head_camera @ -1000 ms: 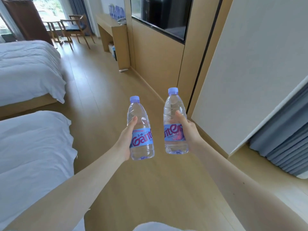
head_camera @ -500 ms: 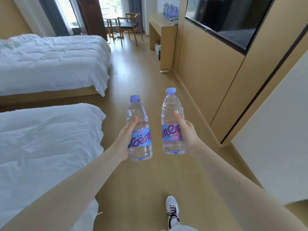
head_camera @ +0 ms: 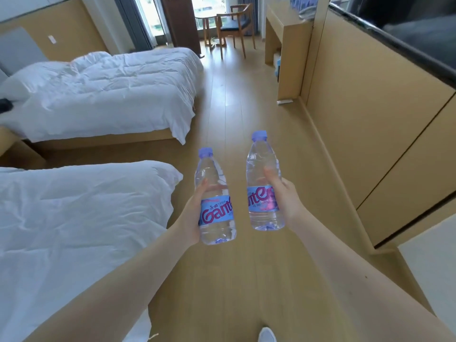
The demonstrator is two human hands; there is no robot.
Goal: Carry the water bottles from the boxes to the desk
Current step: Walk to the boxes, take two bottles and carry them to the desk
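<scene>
Left hand (head_camera: 191, 217) wrapped round left bottle (head_camera: 216, 206) at the label, thumb across the front, right hand (head_camera: 285, 202) likewise gripping right bottle (head_camera: 264, 183), both bottles upright, capped, held apart above the wooden floor (head_camera: 246, 114), desk (head_camera: 286, 33) well ahead on the right.

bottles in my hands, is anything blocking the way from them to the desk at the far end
Nothing visible does. The left hand and right hand hold the two bottles, and the wooden floor between the beds and the wall panelling runs open to the desk. The chair stands left of it.
</scene>
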